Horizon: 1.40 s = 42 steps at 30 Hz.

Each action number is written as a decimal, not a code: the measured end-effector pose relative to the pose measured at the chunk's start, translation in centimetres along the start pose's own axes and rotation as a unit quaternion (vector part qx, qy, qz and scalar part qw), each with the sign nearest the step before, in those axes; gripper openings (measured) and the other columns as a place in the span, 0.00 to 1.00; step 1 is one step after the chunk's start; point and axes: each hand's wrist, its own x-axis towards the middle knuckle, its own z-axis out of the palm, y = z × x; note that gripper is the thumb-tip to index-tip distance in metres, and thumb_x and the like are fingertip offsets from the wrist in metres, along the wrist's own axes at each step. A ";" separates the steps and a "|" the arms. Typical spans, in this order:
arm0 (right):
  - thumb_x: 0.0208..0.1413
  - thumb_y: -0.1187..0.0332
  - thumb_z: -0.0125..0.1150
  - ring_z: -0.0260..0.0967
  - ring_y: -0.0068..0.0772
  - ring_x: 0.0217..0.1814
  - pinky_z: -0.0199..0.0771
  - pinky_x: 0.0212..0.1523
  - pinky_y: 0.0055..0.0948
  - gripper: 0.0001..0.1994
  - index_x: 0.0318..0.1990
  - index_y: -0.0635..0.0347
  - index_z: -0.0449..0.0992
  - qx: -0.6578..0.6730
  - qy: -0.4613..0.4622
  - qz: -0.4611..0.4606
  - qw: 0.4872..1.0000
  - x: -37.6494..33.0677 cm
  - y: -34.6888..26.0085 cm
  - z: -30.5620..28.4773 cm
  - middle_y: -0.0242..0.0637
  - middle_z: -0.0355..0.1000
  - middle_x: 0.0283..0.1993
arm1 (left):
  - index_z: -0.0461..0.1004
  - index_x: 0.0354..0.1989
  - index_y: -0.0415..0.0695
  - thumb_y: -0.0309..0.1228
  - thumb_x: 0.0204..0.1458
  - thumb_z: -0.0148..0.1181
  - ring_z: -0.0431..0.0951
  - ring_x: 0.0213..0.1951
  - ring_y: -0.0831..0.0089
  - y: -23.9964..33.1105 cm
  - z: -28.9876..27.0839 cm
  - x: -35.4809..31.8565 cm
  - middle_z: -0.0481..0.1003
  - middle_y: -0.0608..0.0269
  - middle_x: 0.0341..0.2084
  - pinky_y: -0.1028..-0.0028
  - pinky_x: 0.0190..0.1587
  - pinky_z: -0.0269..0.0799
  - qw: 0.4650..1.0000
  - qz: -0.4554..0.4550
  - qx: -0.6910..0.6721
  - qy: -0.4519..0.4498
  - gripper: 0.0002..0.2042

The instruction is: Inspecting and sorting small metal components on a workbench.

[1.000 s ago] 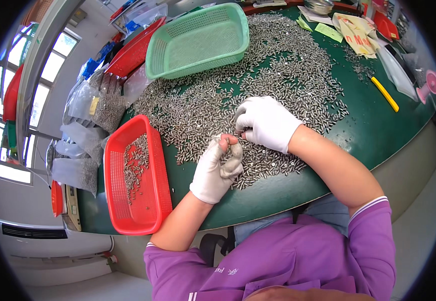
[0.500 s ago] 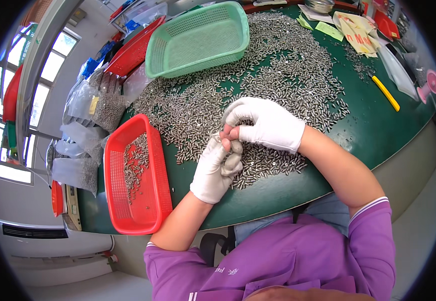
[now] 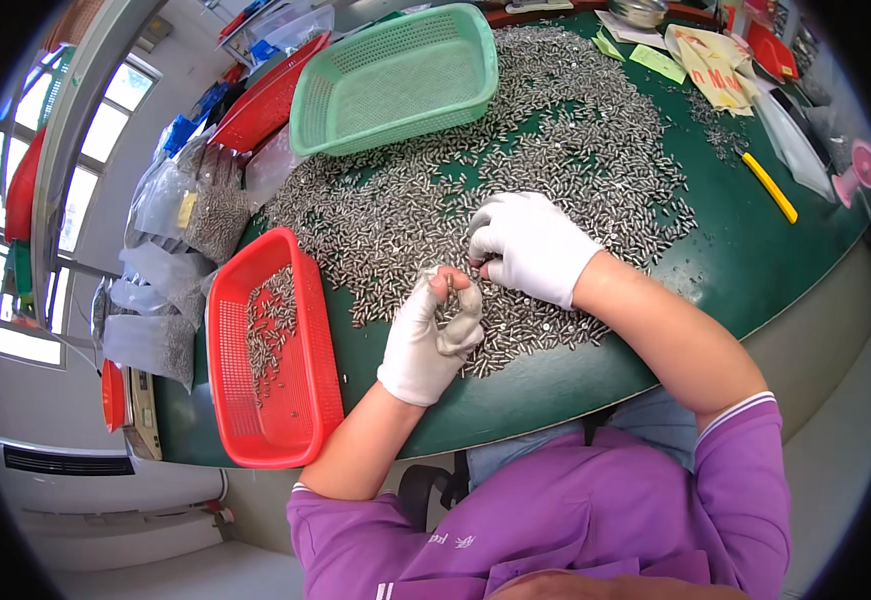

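Many small silvery metal pins [image 3: 385,240] lie spread over the green table in a loose layer. My left hand [image 3: 429,335], in a white glove with bare fingertips, pinches one small metal pin [image 3: 449,284] between thumb and forefinger, just above the near part of the layer. To its right, my right hand [image 3: 530,247], gloved the same way, is low over the pins with its fingers curled and the tips drawn together. Whatever sits between those fingertips is too small and too shaded to make out. The two hands are a short gap apart.
Left of my left forearm stands a red basket [image 3: 330,400] with some pins inside. A green basket [image 3: 487,50] rests at the back on the pins. Bags of pins [image 3: 160,345] line the left edge. A yellow-handled tool [image 3: 770,188] lies at the right.
My right hand has drawn away from the left fingertips, slightly right and down toward the pins. The pin in my left hand now shows; that hand has barely moved.
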 end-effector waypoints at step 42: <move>0.42 0.67 0.61 0.69 0.37 0.47 0.68 0.47 0.37 0.05 0.26 0.56 0.77 0.001 0.012 -0.018 1.000 -0.1 -1.3 0.2 0.34 0.73 0.38 | 0.70 0.35 0.48 0.42 0.59 0.50 0.52 0.14 0.83 0.3 -0.6 0.3 0.60 0.70 0.20 0.83 0.16 0.47 0.998 0.034 -0.053 -0.003 0.11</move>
